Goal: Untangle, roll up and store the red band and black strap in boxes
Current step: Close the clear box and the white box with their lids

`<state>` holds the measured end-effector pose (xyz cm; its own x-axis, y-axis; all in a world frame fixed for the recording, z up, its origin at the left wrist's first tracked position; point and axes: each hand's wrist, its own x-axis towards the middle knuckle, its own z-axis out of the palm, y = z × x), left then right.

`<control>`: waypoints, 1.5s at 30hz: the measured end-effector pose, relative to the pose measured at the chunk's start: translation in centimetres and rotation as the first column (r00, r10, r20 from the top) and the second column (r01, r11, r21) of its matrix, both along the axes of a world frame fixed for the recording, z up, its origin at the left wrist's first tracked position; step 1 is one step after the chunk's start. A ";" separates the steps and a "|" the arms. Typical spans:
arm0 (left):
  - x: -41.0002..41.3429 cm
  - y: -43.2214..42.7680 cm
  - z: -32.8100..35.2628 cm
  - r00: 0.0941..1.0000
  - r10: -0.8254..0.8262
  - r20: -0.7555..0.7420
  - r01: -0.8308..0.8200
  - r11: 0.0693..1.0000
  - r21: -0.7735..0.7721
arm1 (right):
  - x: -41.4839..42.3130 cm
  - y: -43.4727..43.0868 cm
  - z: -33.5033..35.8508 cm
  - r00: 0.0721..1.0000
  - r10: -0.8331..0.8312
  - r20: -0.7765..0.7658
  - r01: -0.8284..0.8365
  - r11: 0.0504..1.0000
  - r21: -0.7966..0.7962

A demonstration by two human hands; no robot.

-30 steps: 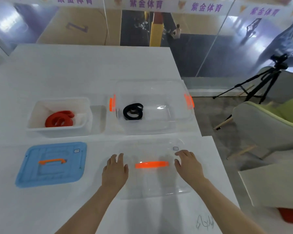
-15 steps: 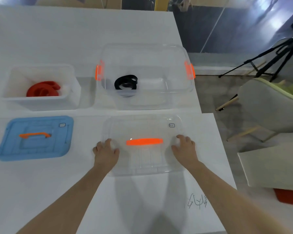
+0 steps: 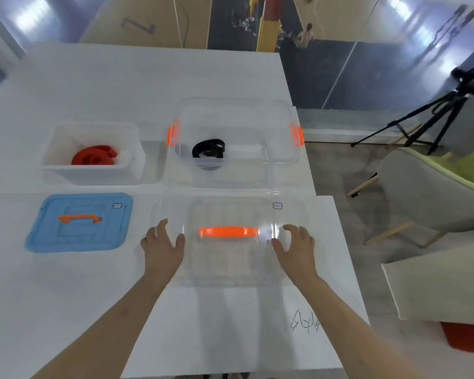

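Note:
The rolled red band (image 3: 93,157) lies in the white box (image 3: 66,170) at the left. In the clear box (image 3: 257,170) with orange latches, the coiled black strap (image 3: 208,150) rests on the bottom. In front of that box lies the clear lid (image 3: 230,258) with an orange handle (image 3: 227,231). My left hand (image 3: 162,247) grips the lid's left edge with the thumb on top. At the lid's right edge, my right hand (image 3: 296,250) holds it the same way.
A blue lid (image 3: 80,236) with an orange handle lies flat in front of the white box. The table's right edge runs just past the clear box and lid. A grey-green chair (image 3: 427,192) and a camera tripod (image 3: 435,116) stand on the floor to the right.
Both hands slid from the top of the clear lid out to its left and right edges and took hold there. The band and strap have not moved.

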<state>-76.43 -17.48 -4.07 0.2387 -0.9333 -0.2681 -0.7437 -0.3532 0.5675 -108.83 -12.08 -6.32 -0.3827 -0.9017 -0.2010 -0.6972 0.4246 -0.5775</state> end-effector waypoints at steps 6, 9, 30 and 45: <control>-0.2 -0.6 4.9 0.999 0.033 -0.027 -0.036 0.990 -0.138 | 0.1 -0.8 6.1 0.998 0.020 0.054 -0.011 0.988 -0.156; -0.5 -2.9 6.5 1.000 0.018 -0.021 -0.022 0.983 -0.185 | -0.3 -2.9 8.1 0.998 0.004 0.061 0.009 0.978 -0.210; -4.0 -27.1 10.6 0.991 -0.049 -0.123 0.034 0.993 -0.116 | -5.2 -26.7 13.3 1.000 -0.011 0.003 0.011 0.997 -0.077; -3.9 -29.4 5.9 0.945 -0.250 0.209 0.254 0.967 0.011 | -5.9 -28.4 7.6 0.960 0.206 -0.189 -0.216 0.976 -0.034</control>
